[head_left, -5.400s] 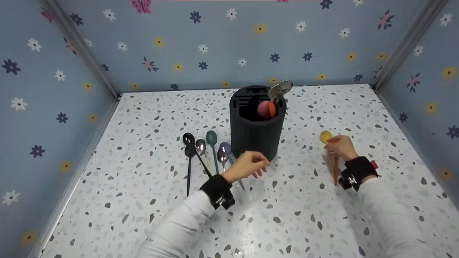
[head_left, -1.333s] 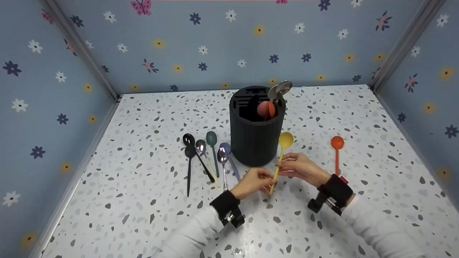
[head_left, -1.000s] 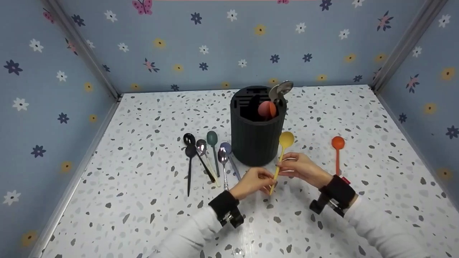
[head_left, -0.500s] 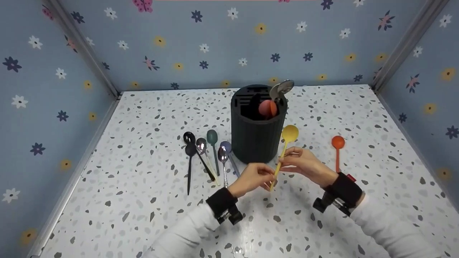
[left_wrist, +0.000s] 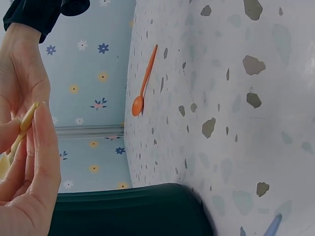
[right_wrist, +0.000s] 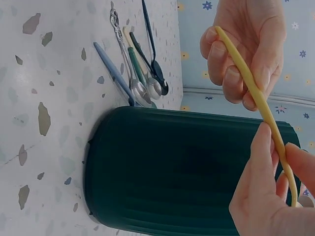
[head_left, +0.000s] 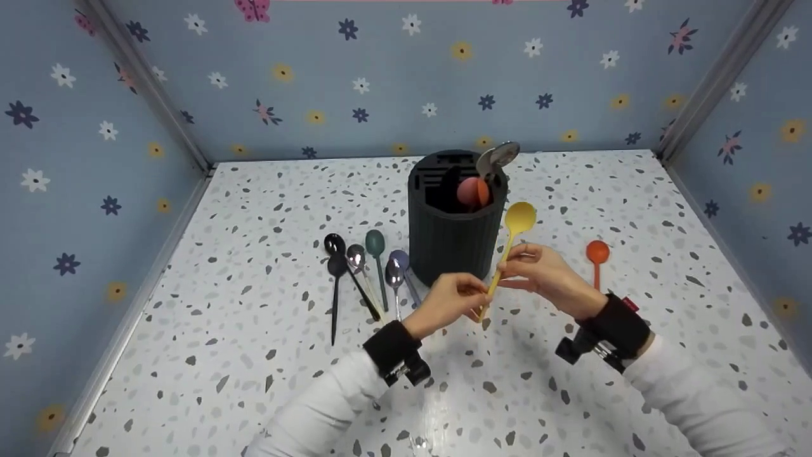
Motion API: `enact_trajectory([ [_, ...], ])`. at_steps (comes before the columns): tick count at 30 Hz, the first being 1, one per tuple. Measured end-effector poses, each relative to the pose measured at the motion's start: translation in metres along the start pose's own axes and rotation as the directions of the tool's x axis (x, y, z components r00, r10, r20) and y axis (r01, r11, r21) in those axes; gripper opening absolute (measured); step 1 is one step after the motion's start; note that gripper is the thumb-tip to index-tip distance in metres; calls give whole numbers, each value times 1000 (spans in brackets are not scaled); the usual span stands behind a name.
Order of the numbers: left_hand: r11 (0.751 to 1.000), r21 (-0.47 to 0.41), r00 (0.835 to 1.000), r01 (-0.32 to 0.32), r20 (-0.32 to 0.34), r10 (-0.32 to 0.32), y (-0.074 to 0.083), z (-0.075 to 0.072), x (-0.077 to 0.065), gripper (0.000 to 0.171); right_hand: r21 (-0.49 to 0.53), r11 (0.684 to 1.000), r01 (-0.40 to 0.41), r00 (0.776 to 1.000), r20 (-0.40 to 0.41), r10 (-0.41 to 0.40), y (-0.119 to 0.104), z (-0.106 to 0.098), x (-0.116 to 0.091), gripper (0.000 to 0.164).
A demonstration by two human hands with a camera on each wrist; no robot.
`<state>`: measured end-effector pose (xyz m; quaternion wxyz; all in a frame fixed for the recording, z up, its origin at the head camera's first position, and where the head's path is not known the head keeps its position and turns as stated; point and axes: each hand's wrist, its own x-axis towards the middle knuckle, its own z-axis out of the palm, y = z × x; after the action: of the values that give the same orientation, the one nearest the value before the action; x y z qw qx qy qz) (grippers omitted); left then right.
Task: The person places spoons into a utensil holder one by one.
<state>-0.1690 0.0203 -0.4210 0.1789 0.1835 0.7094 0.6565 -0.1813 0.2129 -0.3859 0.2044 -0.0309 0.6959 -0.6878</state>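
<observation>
A yellow spoon [head_left: 520,219] is held tilted in front of the dark utensil holder [head_left: 451,254], bowl end up and to the right. My left hand [head_left: 449,298] pinches the lower end of its handle. Higher on the handle, my right hand [head_left: 545,276] grips it between thumb and fingers. In the right wrist view both hands meet along the yellow handle [right_wrist: 256,93]. Out of the holder's top stick a pink spoon [head_left: 468,190], an orange spoon [head_left: 483,192] and silver spoon heads [head_left: 504,154].
Left of the holder lie several spoons: a green one [head_left: 375,242], a purple one [head_left: 399,258], a silver one [head_left: 394,273] and black ones [head_left: 335,266]. To the right lies an orange spoon [head_left: 597,252]. Flowered walls [head_left: 355,63] enclose the speckled table [head_left: 254,381].
Earlier, the right hand was at the right with the yellow and orange spoons. Since then it has brought the yellow spoon to the left hand, and both hands have raised it slightly.
</observation>
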Motion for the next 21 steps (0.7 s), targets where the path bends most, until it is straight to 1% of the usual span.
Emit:
enact_trajectory([
  [8,999,33,998,-40,-41,42,15,-3,3,15,12,999,37,999,3,-38,-17,-1,-2,25],
  [9,998,39,998,-44,-44,46,21,-3,1,14,15,999,40,999,2,-40,-19,-1,-3,26],
  [15,993,91,995,-70,-63,76,33,-5,3,14,33,998,60,998,-10,-60,-33,0,-4,26],
  [16,992,98,994,-79,-67,86,32,-5,6,14,39,997,62,998,-13,-61,-36,-1,-4,25],
  [21,983,144,988,-116,-82,129,46,-8,9,14,66,995,74,997,-21,-72,-51,-1,-5,25],
])
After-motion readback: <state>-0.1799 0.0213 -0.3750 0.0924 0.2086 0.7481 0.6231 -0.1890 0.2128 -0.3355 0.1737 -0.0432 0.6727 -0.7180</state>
